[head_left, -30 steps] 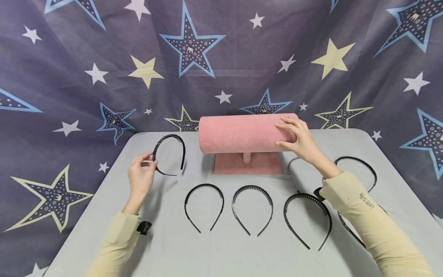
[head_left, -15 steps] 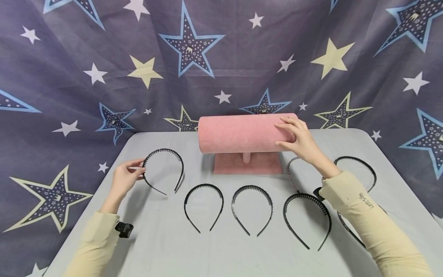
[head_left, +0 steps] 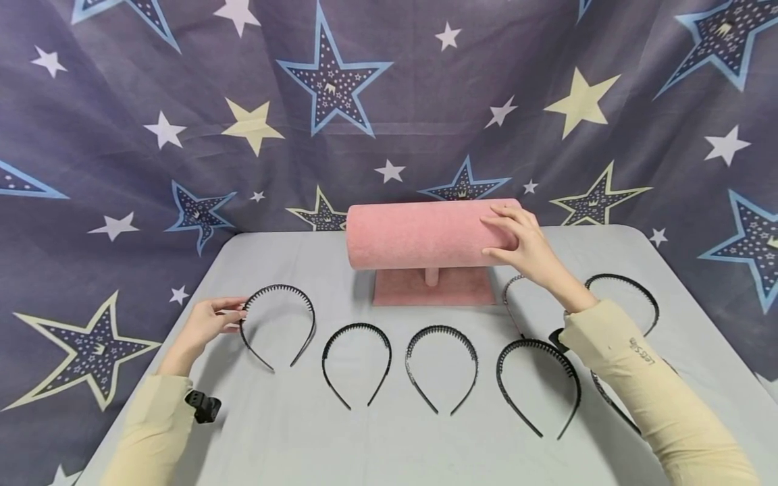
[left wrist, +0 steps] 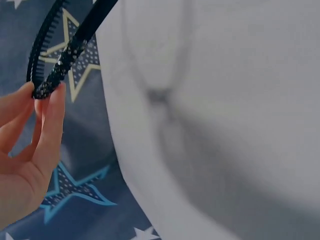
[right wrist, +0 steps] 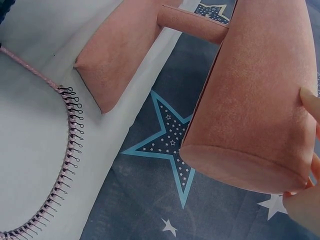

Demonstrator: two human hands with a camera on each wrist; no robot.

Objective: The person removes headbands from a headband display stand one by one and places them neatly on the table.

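Observation:
My left hand (head_left: 205,325) pinches the left side of a black toothed headband (head_left: 279,287) between thumb and fingertips. The headband's arch points to the back and its tips toward me. In the left wrist view the pinched headband (left wrist: 64,62) has a sequined stretch near the fingertips. My right hand (head_left: 524,243) holds the right end of a pink padded display roll (head_left: 419,236), with fingers over the top and thumb at the front. The roll stands on a post above a flat pink base (head_left: 398,291).
In front of the stand lies a row of black headbands, at left (head_left: 356,326), middle (head_left: 442,329) and right (head_left: 537,343). A pinkish headband (right wrist: 67,145) and another black headband (head_left: 635,283) lie around the right forearm, which partly covers them. Behind the table hangs a star-patterned cloth (head_left: 413,108).
My left hand has brought its headband down, leftward and nearer to me, turning it to line up with the row. The right hand and the roll have stayed put.

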